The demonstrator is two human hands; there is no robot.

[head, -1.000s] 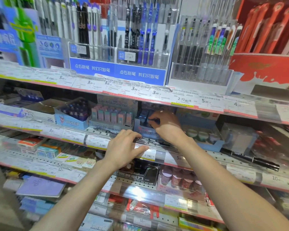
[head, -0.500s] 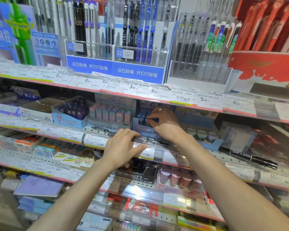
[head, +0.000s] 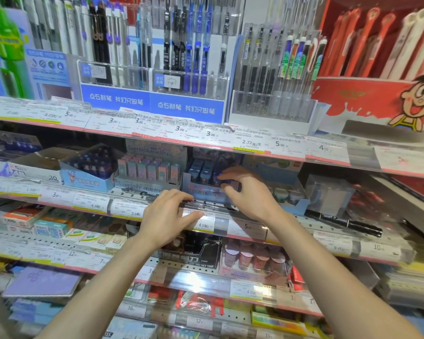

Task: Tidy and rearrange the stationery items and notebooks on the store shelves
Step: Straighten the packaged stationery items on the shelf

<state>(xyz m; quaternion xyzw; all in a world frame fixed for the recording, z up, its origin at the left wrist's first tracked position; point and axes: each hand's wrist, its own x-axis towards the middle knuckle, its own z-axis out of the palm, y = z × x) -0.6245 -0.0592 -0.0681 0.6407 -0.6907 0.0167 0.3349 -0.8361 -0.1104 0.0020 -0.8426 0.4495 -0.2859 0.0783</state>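
Now both hands reach to the second shelf from the top. The left hand (head: pixel 168 216) rests on the front edge of this shelf (head: pixel 291 230), its fingers curled over the clear rail and the thumb stretched across the price tag (head: pixel 205 222) that reads 4.00. Whether this grip closes on something I cannot tell; the fingers only lie bent over the rail.

The right hand (head: pixel 249 192) is at the small dark blue display box (head: pixel 201 189), which stands on the same shelf, just right of the pastel eraser box (head: pixel 145 174). Its fingers are spread and a little bent above the dark blue items inside the box, and the thumb is near the box's front wall. The picture is blurred here, so I cannot say if this grip holds one of the items or only touches them.

Left of the pastel eraser box stands a light blue box (head: pixel 86 177) with dark small bottles. To the right of the hands a black marker (head: pixel 345 222) lies loose along the shelf front, apart from both hands.

On the top shelf, pens (head: pixel 194 57) stand upright in clear holders behind a blue sign with white characters, and a red display (head: pixel 367 101) with a cartoon figure is at the far right. Below the hands, a row of pink cups (head: pixel 252 258) sits on the third shelf, and a purple notebook (head: pixel 42 282) lies flat lower left.
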